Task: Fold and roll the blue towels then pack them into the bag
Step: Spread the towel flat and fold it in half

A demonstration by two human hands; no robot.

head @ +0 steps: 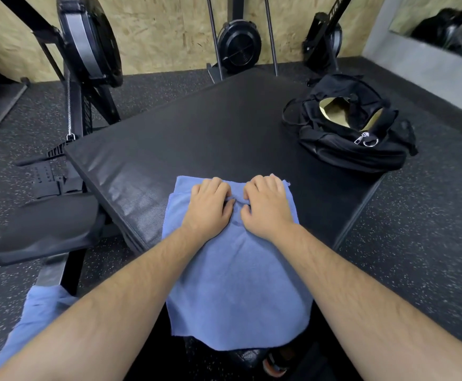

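A folded blue towel (238, 281) lies lengthwise on the near part of a black padded mat (197, 127), its near end hanging over the mat's edge. My left hand (209, 206) and my right hand (267, 207) sit side by side on the towel's far end, fingers curled round the bunched cloth there. A black bag (353, 133) stands open at the mat's far right corner, a gold-coloured lining showing inside. A second blue towel (32, 317) lies low at the left, partly hidden by my left forearm.
Black rowing machines (87, 50) stand against the wooden wall at the back and left, one with a seat (48, 229) and foot straps close to the mat's left side. Speckled rubber floor (416, 243) surrounds the mat. A mirror (444, 20) hangs at upper right.
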